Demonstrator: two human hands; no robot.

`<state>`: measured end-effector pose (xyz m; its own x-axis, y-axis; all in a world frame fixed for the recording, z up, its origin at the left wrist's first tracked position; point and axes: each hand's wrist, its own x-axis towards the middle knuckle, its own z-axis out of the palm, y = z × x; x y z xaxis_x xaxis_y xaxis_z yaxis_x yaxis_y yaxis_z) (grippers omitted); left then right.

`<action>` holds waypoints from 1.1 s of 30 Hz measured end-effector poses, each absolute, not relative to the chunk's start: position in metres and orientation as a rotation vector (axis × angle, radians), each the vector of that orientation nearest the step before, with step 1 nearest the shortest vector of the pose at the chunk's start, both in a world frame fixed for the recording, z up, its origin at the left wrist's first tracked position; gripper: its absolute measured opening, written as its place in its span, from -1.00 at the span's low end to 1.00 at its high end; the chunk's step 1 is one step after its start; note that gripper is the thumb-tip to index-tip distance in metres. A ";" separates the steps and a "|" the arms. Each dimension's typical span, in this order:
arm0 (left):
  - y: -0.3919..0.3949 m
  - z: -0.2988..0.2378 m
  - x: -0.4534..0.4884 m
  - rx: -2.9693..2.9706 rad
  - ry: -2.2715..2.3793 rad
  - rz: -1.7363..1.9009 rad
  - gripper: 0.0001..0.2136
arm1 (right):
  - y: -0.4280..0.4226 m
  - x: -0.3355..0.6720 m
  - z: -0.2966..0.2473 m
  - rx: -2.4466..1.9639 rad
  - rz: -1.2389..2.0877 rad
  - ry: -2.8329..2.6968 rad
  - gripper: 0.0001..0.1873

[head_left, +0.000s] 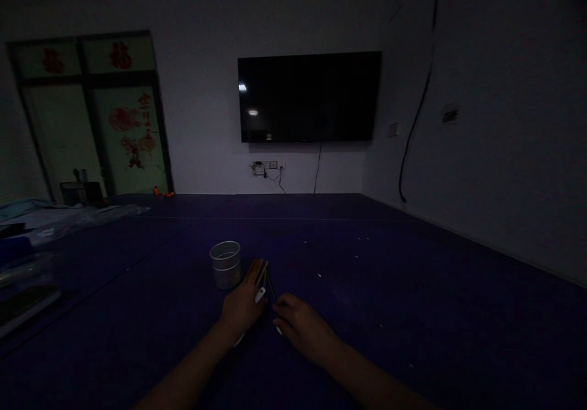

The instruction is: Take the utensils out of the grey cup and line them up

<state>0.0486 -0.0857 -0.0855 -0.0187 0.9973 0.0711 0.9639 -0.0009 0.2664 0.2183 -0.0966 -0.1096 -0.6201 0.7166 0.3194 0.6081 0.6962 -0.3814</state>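
My left hand [243, 308] is closed over a bundle of yellowish-brown chopsticks [254, 270], whose ends stick out beyond the fingers. A white handle end with a hole [260, 294] pokes out beside its knuckles, and a pale tip shows under the wrist. Close by on the right, my right hand [300, 325] pinches a slim utensil; its white end [279, 330] shows below the fingers, and a thin dark shaft lies beyond them. Just left of the chopsticks, a silver metal cup [225, 265] stands upright. Dim light hides the finer details.
The dark blue-purple surface [348, 349] carries small white scraps [320, 275]. At the left lie crumpled clear plastic [87, 217] and a flat dark thing with a pale edge [27, 309]. A television [310, 98] hangs on the far wall; a black cable [415, 128] runs down the right wall.
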 end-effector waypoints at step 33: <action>-0.095 -0.071 0.057 2.095 2.159 0.571 -0.71 | -0.101 0.218 -0.108 -0.923 0.102 -2.551 -0.73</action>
